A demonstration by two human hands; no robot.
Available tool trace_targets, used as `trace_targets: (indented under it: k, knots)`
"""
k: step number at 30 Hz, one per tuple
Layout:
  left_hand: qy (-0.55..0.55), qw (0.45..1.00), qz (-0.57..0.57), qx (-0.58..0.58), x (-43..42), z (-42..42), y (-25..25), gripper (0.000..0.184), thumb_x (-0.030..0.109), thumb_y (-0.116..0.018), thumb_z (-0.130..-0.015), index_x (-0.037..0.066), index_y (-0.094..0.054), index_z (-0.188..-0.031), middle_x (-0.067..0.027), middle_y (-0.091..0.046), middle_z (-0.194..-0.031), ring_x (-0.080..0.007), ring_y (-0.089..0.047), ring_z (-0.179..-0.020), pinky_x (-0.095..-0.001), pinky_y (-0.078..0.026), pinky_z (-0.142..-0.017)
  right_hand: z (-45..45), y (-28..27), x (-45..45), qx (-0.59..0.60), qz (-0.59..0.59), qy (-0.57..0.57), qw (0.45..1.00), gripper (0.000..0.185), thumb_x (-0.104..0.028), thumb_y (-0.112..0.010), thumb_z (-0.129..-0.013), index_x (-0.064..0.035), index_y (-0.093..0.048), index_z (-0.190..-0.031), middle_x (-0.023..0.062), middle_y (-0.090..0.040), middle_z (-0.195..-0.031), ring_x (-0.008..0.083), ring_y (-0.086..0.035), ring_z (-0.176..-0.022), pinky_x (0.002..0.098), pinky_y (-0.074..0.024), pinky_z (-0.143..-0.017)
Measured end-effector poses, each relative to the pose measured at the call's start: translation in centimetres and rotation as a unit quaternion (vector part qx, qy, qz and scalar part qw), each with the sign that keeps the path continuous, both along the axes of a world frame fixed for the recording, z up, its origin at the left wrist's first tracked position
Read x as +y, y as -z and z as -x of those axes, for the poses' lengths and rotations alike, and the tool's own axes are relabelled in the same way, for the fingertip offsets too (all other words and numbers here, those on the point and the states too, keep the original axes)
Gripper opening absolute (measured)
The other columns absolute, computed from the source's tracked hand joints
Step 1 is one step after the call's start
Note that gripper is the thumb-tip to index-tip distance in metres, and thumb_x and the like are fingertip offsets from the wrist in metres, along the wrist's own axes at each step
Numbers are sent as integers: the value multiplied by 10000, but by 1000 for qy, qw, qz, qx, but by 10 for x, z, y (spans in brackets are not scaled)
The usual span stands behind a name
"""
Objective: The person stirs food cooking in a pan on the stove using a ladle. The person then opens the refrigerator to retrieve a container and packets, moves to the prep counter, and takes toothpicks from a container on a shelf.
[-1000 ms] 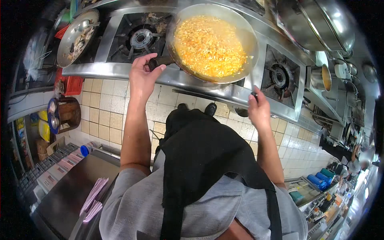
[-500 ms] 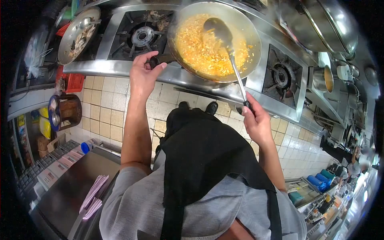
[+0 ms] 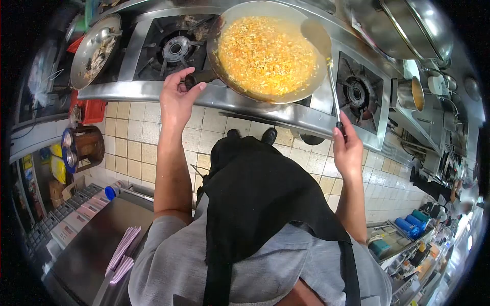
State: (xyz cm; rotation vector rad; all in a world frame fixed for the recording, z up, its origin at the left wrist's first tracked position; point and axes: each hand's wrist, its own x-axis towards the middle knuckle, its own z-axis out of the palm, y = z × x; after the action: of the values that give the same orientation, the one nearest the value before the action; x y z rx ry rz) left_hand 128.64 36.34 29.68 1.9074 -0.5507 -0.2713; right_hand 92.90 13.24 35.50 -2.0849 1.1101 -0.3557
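A wide, round, grey metal pan (image 3: pixel 321 76) is set over the stainless-steel stove (image 3: pixel 117 90), ahead of the body at the top of the view. Its middle is filled with loose, finely chopped yellow-orange food (image 3: pixel 268 56), and bare metal is left showing around the far and right sides. At the right side, the round bowl of a long silver metal ladle (image 3: pixel 332 76) is held at the pan's inner edge; whether metal is touched there cannot be told. The ladle's black grip end is pinched in the right hand (image 3: pixel 349 153), between thumb and closely bent fingers. The knob-like end of the pan's dark, stubby handle (image 3: pixel 204 76) is held in the left hand (image 3: pixel 176 99), thumb on one side, fingers curled over the other. Good control is likely to be had if the pan is braced by its handle, the ladle is moved low and smoothly, and the bowl is kept inside the rim so that nothing is spilled. Black iron burners are seen to either side, left (image 3: pixel 175 48) and right (image 3: pixel 356 93); beyond the left one, a smaller grey metal pan (image 3: pixel 76 69) is tilted, with dark and pale pieces inside.
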Motion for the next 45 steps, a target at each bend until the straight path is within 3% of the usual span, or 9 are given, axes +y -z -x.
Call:
trace_targets:
  k: [7, 8, 11, 18, 22, 26, 33, 39, 45]
  knots:
    - [0, 998, 31, 47, 1, -5, 10, 455, 52, -875, -782, 43, -734, -1215, 8, -575, -1101, -47, -462, -734, -204, -455, -673, -10, 48, 0, -9, 10, 17, 1000, 443, -156, -609, -1018, 47, -565, -1409, 230, -727, -1140, 289, -713, -1014, 372, -541, -913]
    - [1, 999, 23, 44, 1, -5, 9, 456, 53, -875, -783, 42, -734, -1216, 9, -574, -1099, -46, -460, -732, -203, -455, -674, -14, 48, 4, -7, -158, 68, 985, 444, -143, -612, -1022, 39, -559, -1424, 106, -694, -947, 184, -646, -783, 328, -543, -743]
    - [-4, 999, 8, 36, 0, -3, 4, 459, 53, -874, -784, 42, -733, -1220, 10, -573, -1092, -42, -456, -729, -202, -453, -674, -22, 13, 25, -55, -305, 73, 948, 458, -114, -611, -1027, 24, -536, -1456, 18, -606, -868, 92, -534, -700, 272, -485, -636]
    - [-10, 999, 14, 42, 1, -2, 6, 466, 72, -879, -784, 54, -737, -1228, 15, -576, -1091, -44, -442, -734, -200, -444, -679, -12, 18, 13, -109, -208, 58, 970, 484, -85, -596, -1030, 13, -502, -1495, -7, -603, -878, 43, -501, -709, 222, -456, -647]
    - [-4, 1000, 8, 3, -1, 1, 2, 470, 25, -843, -823, 23, -688, -1267, 89, -545, -789, -2, -411, -663, -161, -339, -586, -5, 3, 14, -89, -207, 56, 973, 486, -92, -602, -1031, 7, -503, -1497, -22, -596, -851, 42, -493, -673, 219, -442, -616]
    - [-9, 1000, -5, -11, -2, 2, -1, 463, 38, -850, -818, 30, -701, -1256, 98, -505, -783, -9, -389, -660, -168, -339, -589, -6, -10, 28, -65, -336, 23, 939, 484, -93, -615, -1023, -42, -527, -1496, -25, -589, -824, 39, -464, -615, 222, -412, -564]
    - [-3, 1000, 27, -13, -1, 0, 3, 462, 56, -865, -808, 30, -716, -1245, 94, -488, -815, -16, -375, -673, -172, -340, -594, -13, 38, 6, -43, -125, 5, 991, 452, -106, -625, -1022, -11, -558, -1458, -1, -625, -885, 61, -516, -769, 219, -459, -709]
    - [-15, 1000, -2, 27, -1, 2, -3, 467, 63, -875, -785, 42, -734, -1230, 6, -587, -1106, -53, -436, -748, -209, -449, -693, -21, -6, 18, -63, -305, -12, 950, 459, -104, -617, -1028, -18, -545, -1473, -4, -598, -858, 43, -503, -674, 227, -446, -610]
    - [-7, 999, 42, 29, -2, -1, 7, 459, 59, -860, -806, 41, -722, -1243, 85, -527, -845, -16, -394, -688, -169, -349, -601, -29, 30, 8, -75, -307, 18, 949, 452, -81, -606, -1023, -14, -546, -1466, -27, -578, -851, 32, -466, -615, 225, -398, -534]
